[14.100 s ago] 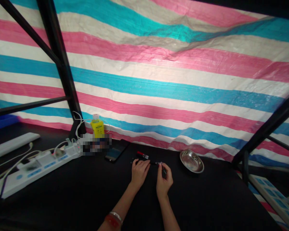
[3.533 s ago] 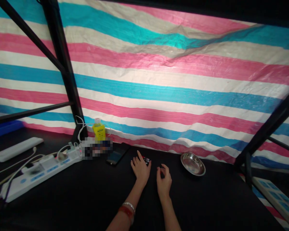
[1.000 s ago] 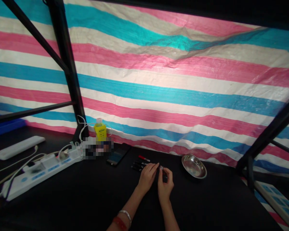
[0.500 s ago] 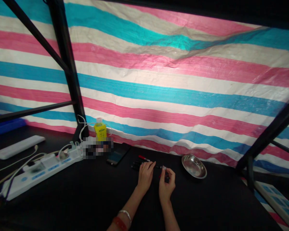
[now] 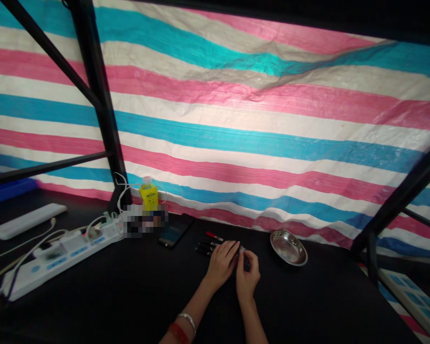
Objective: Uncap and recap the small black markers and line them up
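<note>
My left hand reaches over the table, its back up and fingers stretched toward my right fingertips; its thumb is hidden. My right hand is closed in a pinch beside it. A small whitish piece shows at the right fingertips, mostly covered, so I cannot make out what it belongs to. Just beyond my left hand lie a red marker pen and several black pens, partly behind the fingers. Right of my hands is a shallow round metal bowl.
A dark phone or tablet lies left of the pens. Further left are a yellow bottle, a white power strip with plugs and cables, and a white bar. A striped sheet hangs behind, between black metal posts.
My left hand has moved right, so its fingertips now meet or overlap those of my right hand. The right hand has barely moved. The pens and bowl lie as before.
</note>
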A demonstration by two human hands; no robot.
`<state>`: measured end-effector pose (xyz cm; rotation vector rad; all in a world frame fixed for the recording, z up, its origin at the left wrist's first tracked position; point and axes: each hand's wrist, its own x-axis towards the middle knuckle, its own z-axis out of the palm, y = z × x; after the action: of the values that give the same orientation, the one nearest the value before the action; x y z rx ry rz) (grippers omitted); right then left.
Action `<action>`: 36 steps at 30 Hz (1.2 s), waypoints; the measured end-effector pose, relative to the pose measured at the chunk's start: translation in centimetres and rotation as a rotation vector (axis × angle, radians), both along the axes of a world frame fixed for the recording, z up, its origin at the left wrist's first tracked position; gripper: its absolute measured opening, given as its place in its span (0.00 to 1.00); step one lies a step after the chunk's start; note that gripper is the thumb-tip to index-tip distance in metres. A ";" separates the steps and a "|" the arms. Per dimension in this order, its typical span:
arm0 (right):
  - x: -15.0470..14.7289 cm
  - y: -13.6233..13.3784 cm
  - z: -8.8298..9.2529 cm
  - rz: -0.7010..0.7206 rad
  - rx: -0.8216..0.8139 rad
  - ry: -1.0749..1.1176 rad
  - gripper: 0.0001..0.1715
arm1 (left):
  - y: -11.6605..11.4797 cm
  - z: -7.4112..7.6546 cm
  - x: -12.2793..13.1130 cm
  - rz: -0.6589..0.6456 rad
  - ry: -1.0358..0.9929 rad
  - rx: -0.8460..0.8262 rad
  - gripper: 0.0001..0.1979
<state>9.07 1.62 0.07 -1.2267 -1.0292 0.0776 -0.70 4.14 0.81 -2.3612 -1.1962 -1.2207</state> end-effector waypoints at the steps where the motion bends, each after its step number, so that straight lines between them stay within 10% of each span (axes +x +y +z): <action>1: 0.0 0.0 0.0 0.021 0.004 -0.017 0.16 | -0.1 0.1 0.0 -0.046 0.022 -0.001 0.19; 14: 1.1 0.6 -0.5 -0.039 -0.121 -0.045 0.18 | 1.5 0.3 -1.0 0.057 -0.173 -0.050 0.15; 25: 1.6 1.1 -1.9 -0.280 -0.445 -0.315 0.17 | 7.1 5.3 -6.2 0.052 0.180 -0.424 0.11; 36: 1.3 1.3 -2.6 -0.041 -0.361 -0.331 0.15 | 6.2 3.5 -6.5 -0.004 0.303 -0.500 0.16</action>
<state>10.34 2.89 -2.51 -1.6255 -1.3148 0.0292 -7.23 10.32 4.28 -2.7595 -1.5206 -0.5697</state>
